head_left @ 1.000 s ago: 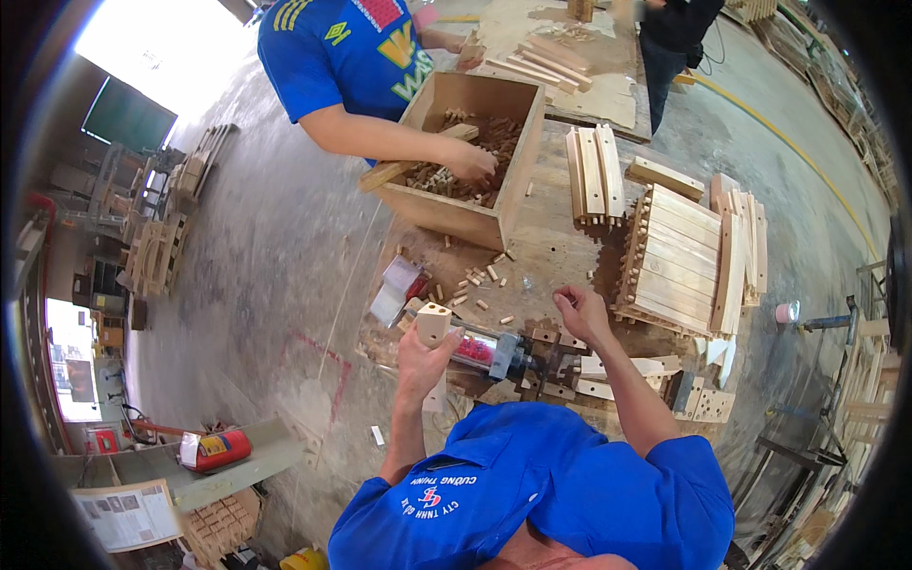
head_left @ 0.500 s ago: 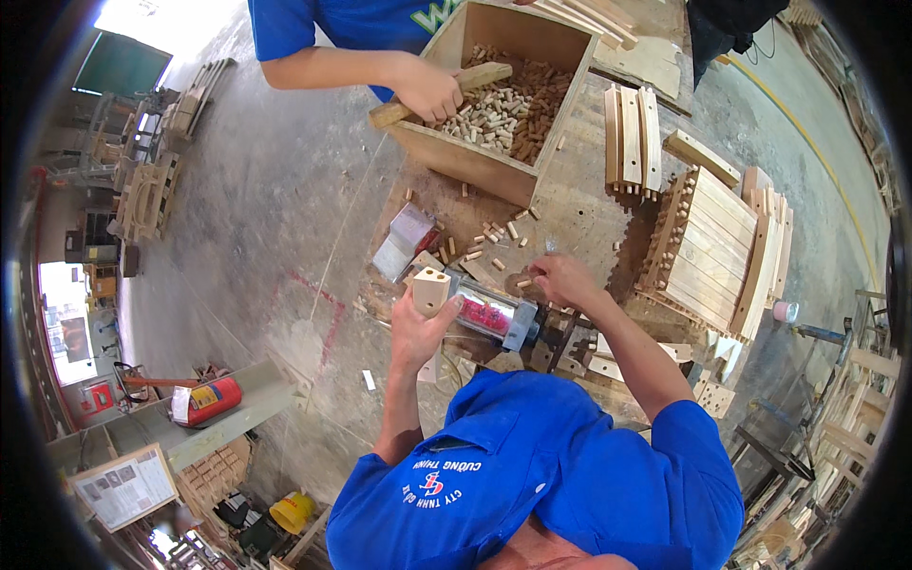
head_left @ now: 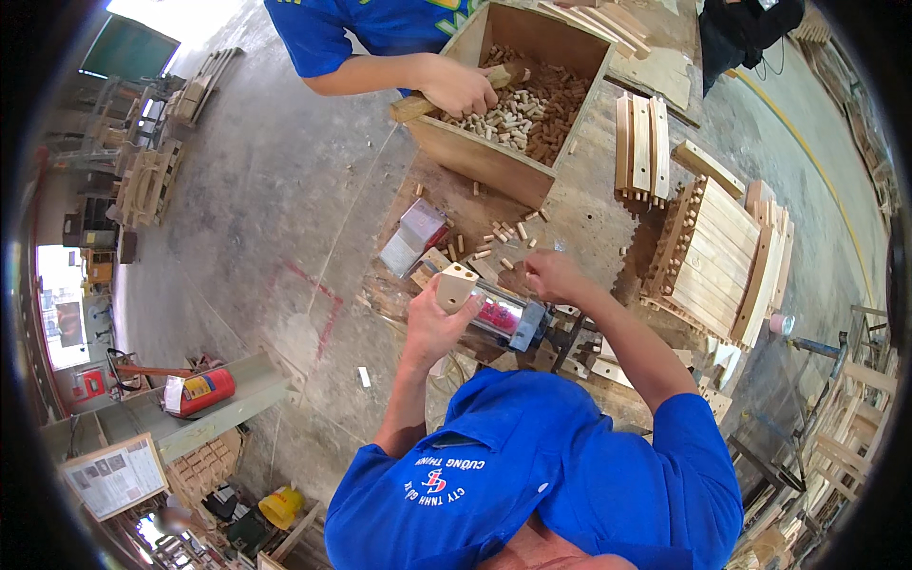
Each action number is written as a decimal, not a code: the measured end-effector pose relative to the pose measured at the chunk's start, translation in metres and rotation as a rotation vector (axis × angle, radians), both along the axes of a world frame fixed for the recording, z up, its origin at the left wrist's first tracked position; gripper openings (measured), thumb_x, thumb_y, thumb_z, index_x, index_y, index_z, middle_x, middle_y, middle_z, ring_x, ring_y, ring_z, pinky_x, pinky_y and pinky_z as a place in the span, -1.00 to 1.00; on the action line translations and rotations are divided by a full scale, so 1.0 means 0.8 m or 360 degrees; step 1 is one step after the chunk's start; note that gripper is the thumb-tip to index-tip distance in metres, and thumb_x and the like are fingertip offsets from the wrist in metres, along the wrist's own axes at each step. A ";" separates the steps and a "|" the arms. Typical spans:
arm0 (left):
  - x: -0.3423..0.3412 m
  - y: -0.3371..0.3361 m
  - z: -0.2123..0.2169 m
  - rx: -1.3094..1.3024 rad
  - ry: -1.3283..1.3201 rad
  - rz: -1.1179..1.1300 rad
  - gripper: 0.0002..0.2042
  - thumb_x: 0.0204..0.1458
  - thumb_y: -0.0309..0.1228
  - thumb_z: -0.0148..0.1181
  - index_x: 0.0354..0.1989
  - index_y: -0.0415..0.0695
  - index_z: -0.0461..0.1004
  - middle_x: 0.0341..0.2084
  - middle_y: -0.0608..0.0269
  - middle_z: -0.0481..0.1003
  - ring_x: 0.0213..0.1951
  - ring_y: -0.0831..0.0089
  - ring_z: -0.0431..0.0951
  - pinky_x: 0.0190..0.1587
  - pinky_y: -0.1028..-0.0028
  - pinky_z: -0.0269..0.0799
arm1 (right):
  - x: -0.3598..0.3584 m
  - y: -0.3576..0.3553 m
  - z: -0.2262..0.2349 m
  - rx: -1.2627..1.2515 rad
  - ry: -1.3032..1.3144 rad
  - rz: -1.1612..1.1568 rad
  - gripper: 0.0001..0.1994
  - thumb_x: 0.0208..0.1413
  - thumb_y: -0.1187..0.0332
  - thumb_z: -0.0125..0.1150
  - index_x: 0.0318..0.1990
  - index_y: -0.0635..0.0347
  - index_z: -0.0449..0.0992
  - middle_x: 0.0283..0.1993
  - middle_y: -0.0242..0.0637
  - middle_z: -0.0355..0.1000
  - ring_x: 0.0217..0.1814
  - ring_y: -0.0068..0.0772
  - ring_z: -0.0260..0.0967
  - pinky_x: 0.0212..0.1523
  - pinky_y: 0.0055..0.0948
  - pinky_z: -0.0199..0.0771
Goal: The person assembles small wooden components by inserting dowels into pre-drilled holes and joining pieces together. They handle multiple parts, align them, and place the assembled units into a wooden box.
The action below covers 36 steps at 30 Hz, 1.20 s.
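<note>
My left hand (head_left: 432, 330) is closed round a pale wooden block (head_left: 457, 289), held upright with several drilled holes in its top face. Behind and beside the block lies a clear-fronted cylinder (head_left: 500, 315) with red inside and grey metal ends. My right hand (head_left: 554, 277) hovers over the bench to the right of the block, its fingers drawn together; whatever they pinch is too small to make out. Loose wooden dowels (head_left: 506, 264) lie scattered just left of that hand and beyond it.
Across the bench, another person's hand (head_left: 460, 88) rests on a wooden bar over a wooden box (head_left: 484, 171) of dowels. Stacked slats (head_left: 708, 237) with dowelled ends stand right, near curved wooden pieces (head_left: 643, 147). A clear-and-red container (head_left: 414, 236) sits at the bench's left edge.
My left hand has carried the block a little to the right, closer to my right hand. The right hand's fingers have drawn together. The whole view has shifted slightly.
</note>
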State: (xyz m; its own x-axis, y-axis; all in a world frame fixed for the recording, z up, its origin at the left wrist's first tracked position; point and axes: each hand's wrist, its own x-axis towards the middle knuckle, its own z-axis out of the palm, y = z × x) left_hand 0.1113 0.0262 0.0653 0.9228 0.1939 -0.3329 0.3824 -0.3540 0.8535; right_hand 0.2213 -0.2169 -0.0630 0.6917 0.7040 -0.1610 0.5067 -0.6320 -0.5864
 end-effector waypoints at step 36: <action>-0.043 -0.047 0.032 0.0022 0.0061 -0.0933 -0.58 0.01 -0.18 0.47 -0.03 -0.16 0.61 -0.33 -0.04 0.67 -0.24 0.07 0.72 -0.15 0.20 0.60 | -0.091 -0.047 0.194 0.0688 0.0104 0.0159 -0.83 0.28 0.32 0.30 -0.05 0.12 0.54 -0.21 -0.09 0.56 -0.14 0.10 0.55 -0.17 -0.03 0.56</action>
State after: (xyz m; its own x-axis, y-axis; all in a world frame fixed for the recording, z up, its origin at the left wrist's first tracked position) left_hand 0.0765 -0.0111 0.0911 0.8647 -0.3404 -0.3694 0.1500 -0.5267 0.8367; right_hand 0.1486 -0.2546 0.0925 0.6149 0.7792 0.1214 0.5058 -0.2716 -0.8188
